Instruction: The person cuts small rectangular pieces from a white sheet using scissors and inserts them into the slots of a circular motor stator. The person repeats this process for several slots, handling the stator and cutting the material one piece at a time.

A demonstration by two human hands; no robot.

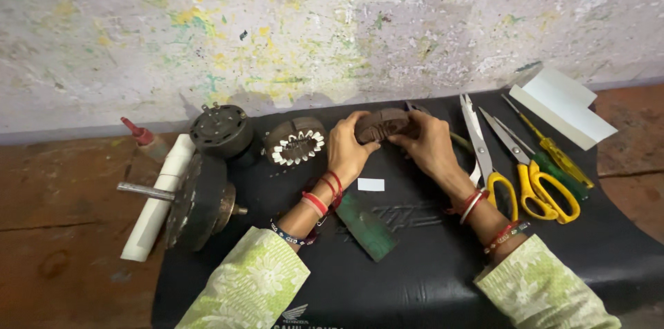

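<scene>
Both my hands hold a brown, ring-shaped motor stator core (382, 123) just above the far edge of a black mat (415, 267). My left hand (348, 149) grips its left side with the fingers curled over the top. On the right side my right hand (427, 141) pinches it. A second stator (296, 141) with white slot liners lies on its side just left of my left hand. A small white paper slip (371, 184) and a green flat strip (365, 226) lie on the mat between my forearms.
Left of the mat are a dark motor body (221, 132), a rotor disc with a steel shaft (197, 201), a white roll (160, 194) and a red-tipped bottle (142, 135). Right of my hands lie two yellow-handled scissors (529, 170), screwdrivers (553, 152) and folded white paper (561, 106). A paint-speckled wall stands behind.
</scene>
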